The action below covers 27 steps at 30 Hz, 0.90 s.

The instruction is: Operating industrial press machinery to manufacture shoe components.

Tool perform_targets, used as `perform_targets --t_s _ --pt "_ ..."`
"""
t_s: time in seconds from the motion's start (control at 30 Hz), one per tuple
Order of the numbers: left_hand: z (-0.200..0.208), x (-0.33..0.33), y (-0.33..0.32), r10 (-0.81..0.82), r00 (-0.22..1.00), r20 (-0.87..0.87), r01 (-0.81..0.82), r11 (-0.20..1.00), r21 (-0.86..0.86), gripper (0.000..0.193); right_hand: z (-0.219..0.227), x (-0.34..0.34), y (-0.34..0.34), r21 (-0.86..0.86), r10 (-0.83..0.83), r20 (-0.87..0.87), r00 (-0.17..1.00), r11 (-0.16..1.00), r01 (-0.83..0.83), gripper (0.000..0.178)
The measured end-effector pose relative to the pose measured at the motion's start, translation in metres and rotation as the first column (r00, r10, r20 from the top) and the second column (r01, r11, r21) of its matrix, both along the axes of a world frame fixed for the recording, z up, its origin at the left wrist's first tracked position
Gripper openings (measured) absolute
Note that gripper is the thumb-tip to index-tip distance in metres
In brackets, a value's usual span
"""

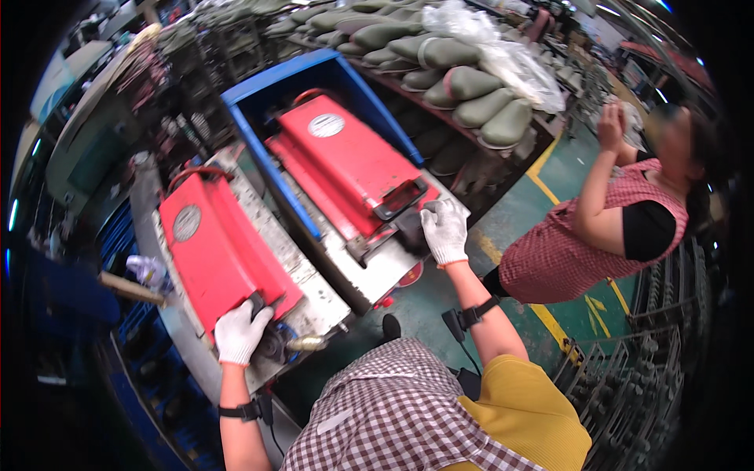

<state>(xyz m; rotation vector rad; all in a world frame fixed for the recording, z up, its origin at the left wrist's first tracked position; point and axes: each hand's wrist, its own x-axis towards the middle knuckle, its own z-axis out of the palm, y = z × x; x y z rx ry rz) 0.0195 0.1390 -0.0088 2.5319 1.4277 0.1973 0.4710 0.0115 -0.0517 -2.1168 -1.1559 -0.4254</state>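
Note:
Two long red machine covers lie side by side on worn white metal bases. My left hand point(242, 334), in a white knit glove, is closed around a small black handle point(257, 301) at the near end of the left red cover point(216, 251). At the near end of the right red cover point(345, 157), my right hand point(445, 230), gloved too, curls its fingers against a dark part point(410, 229) below an oblong black-framed opening point(400, 198). The gloved fingers partly hide that dark part. Each cover carries a round pale plate.
A blue hood point(322, 63) surrounds the right cover's far end. Olive-green boots point(463, 82) are piled on a rack beyond. To the right stands a person point(589, 220) in a red checked apron. Metal racks point(628, 392) line the lower right; yellow lines mark the green floor.

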Motion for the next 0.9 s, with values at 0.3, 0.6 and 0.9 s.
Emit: perform_targets --t_s 0.3,0.6,0.9 --pt "-0.021 -0.004 -0.003 0.157 0.902 0.402 -0.164 0.986 -0.018 0.025 -0.055 0.051 -0.011 -0.323 -0.196 -0.033 0.980 0.930 0.175 0.036" --pt "-0.002 0.141 -0.023 -0.225 0.705 0.673 0.126 0.973 0.193 0.026 -0.054 0.055 -0.012 -0.321 -0.197 -0.074 0.978 0.933 0.164 0.036" --pt "-0.010 0.303 -0.018 -0.613 0.744 0.268 0.565 0.790 0.239 0.057 -0.048 0.049 -0.018 -0.298 -0.198 -0.074 0.977 0.940 0.167 0.038"
